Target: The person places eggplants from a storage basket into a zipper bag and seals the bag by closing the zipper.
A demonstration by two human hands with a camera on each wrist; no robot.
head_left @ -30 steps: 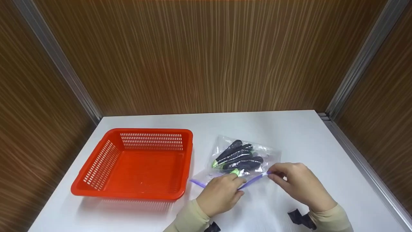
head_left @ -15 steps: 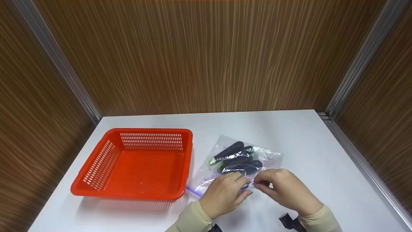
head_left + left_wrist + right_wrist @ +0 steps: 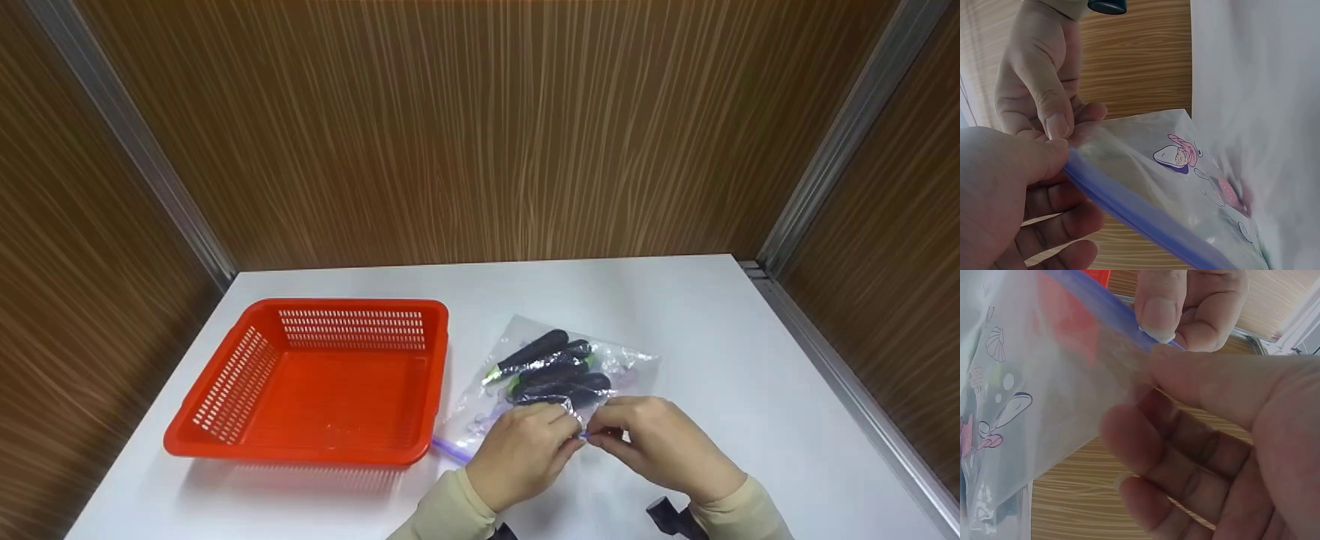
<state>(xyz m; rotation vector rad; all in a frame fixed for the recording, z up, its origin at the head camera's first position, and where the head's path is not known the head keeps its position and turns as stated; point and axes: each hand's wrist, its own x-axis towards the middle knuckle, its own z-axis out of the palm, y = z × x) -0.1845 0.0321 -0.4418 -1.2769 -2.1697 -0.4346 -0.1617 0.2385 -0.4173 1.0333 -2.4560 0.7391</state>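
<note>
A clear zip bag (image 3: 634, 367) with small printed drawings lies on the white table. Inside it are several dark purple eggplants (image 3: 534, 349) with green stem ends. My left hand (image 3: 517, 454) pinches the bag's purple zip strip (image 3: 1129, 216) between thumb and forefinger. Close beside it, my right hand (image 3: 664, 446) pinches the corner of the bag at the end of that strip. In both wrist views the thumbs nearly meet there. The head view has part of the strip hidden behind the left hand.
A red plastic basket (image 3: 304, 453) with slotted walls stands to the left of the bag. Wood-grain panels (image 3: 487, 135) close off the back and both sides of the white table (image 3: 720, 322). Black straps (image 3: 675, 517) show at the wrists.
My right hand has moved left and toward me along the zip strip, up to the left hand. The bag has flattened and the eggplants have shifted slightly within it. The basket has stayed put.
</note>
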